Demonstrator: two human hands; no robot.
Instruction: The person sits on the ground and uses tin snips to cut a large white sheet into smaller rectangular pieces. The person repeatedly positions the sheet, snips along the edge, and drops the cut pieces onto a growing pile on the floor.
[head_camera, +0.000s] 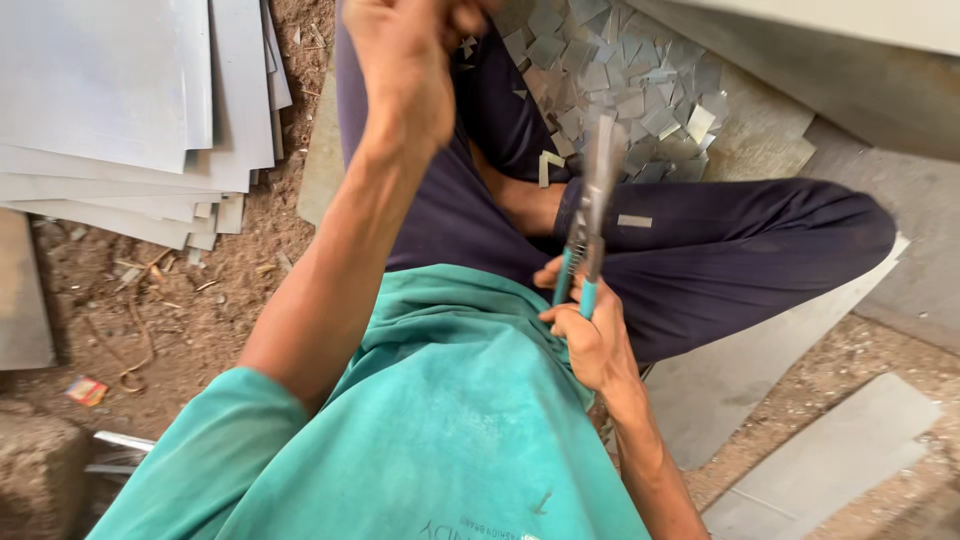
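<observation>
1. Teal shirt fabric (450, 420) fills the lower frame, closest to the lens, over dark navy trousers (720, 250) on crossed legs.
2. Right hand (585, 335): its fingers (562, 318) are curled shut around the teal-sleeved handles of a pair of tin snips (590, 215), which stand nearly upright in front of the lap with the handles close together.
3. Above the handles, the snips' grey blades point up and away from the body; whether they bite on anything is too blurred to tell.
4. Left hand (405, 60) is raised high near the top edge, arm stretched upward; its fingers are partly cut off by the frame, so I cannot tell how far they are closed or what they hold.
5. Beyond the blades lies a heap of small cut metal pieces (620, 90), grey and roughly rectangular; one strip (634, 221) rests on the trousers.
6. A stack of large grey metal sheets (120, 110) lies on the dirt floor (190, 310) at the left.
7. More flat grey sheets (820, 470) lie at the lower right.
</observation>
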